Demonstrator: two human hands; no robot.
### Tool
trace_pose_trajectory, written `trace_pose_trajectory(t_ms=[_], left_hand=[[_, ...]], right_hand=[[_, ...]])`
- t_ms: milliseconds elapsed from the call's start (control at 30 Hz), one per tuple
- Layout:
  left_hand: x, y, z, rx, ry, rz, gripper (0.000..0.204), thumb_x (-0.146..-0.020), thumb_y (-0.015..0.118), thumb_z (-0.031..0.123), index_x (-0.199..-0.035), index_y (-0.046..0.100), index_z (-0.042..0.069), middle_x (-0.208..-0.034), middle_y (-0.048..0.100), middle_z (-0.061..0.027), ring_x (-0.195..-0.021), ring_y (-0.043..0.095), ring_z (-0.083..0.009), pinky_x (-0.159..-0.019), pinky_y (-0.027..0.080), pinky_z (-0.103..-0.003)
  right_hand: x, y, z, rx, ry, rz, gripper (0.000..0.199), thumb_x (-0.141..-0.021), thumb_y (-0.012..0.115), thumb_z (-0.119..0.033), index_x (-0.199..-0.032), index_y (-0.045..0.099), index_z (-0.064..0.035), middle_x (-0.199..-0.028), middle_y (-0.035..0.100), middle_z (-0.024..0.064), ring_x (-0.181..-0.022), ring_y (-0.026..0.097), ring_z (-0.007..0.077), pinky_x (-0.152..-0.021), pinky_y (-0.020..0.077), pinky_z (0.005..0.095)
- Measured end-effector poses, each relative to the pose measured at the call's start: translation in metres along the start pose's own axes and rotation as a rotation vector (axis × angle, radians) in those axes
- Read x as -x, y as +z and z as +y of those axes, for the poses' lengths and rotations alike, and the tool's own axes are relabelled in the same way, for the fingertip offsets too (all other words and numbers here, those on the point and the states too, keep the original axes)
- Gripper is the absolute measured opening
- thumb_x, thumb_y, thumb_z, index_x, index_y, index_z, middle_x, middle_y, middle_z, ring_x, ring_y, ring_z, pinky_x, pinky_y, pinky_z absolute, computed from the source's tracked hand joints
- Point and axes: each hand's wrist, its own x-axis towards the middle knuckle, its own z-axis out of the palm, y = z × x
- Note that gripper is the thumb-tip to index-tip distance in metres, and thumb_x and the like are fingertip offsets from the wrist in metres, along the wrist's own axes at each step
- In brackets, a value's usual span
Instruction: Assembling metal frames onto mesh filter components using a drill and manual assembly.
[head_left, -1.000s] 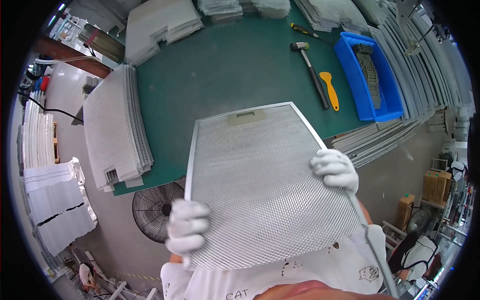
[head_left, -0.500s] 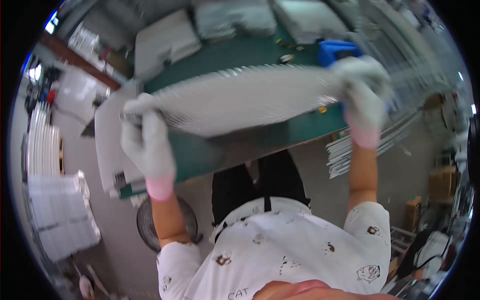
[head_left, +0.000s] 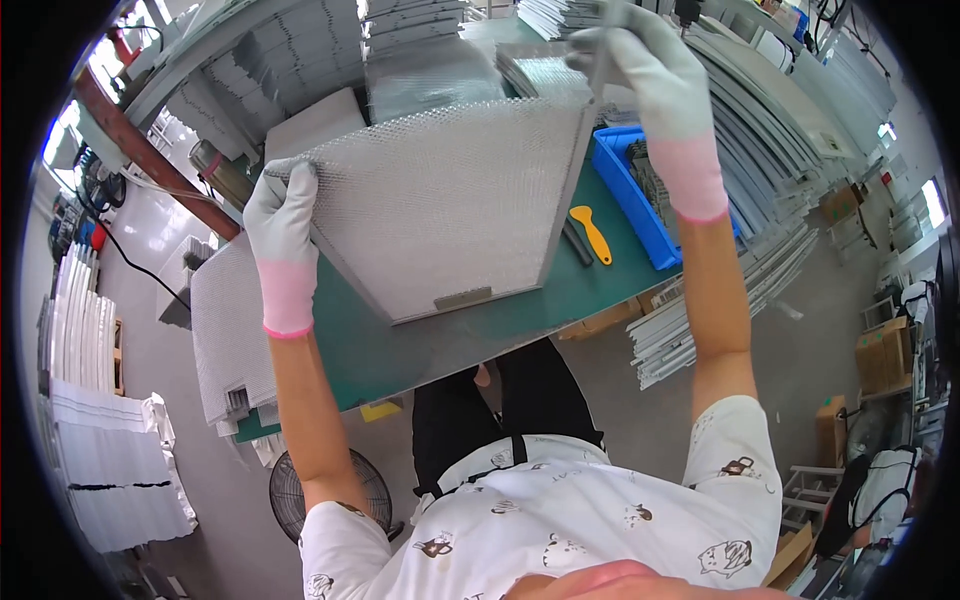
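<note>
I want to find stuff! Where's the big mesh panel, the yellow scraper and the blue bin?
mesh panel (head_left: 450, 200), head view, middle of the mesh face.
yellow scraper (head_left: 592, 233), head view, middle of its handle.
blue bin (head_left: 628, 205), head view, its near side wall.

A mesh panel hangs over the desk, a scraper right of it (a tray further right).
</note>
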Motion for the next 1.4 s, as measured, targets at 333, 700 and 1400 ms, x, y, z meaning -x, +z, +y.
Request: trace_pose_trajectory(t_ms=[333, 700, 1400], left_hand=[[-0.003, 0.020, 0.015, 0.017, 0.093, 0.153, 0.028, -0.091, 0.063, 0.015, -0.112, 0.058, -0.002, -0.095, 0.059, -0.0017, -0.086, 0.051, -0.0053, -0.077, 0.041, -0.018], [0.024, 0.051, 0.017, 0.175, 0.515, 0.410, 0.048, -0.091, 0.051, -0.006, -0.137, 0.037, -0.005, -0.123, 0.058, -0.0210, -0.109, 0.058, -0.0206, -0.096, 0.046, -0.030], [0.026, 0.016, 0.009, -0.436, 0.658, 0.395, 0.024, -0.092, 0.055, 0.002, -0.114, 0.060, -0.006, -0.106, 0.063, -0.0124, -0.095, 0.061, -0.0164, -0.086, 0.047, -0.024]], right_hand=[[-0.030, 0.021, -0.027, 0.864, -0.265, -0.949, 0.033, -0.086, 0.055, -0.007, -0.118, 0.060, -0.0021, -0.099, 0.066, 0.0138, -0.091, 0.064, 0.0249, -0.088, 0.0484, 0.0347], [-0.002, 0.081, -0.071, 0.725, -0.179, -1.036, 0.027, -0.086, 0.058, -0.020, -0.106, 0.061, -0.0023, -0.094, 0.062, 0.0175, -0.091, 0.060, 0.0318, -0.080, 0.0467, 0.0372], [-0.007, 0.129, -0.119, 0.534, -0.113, -1.097, 0.033, -0.078, 0.057, -0.016, -0.104, 0.065, 0.0033, -0.091, 0.067, 0.0188, -0.088, 0.064, 0.0287, -0.079, 0.0488, 0.0343]])
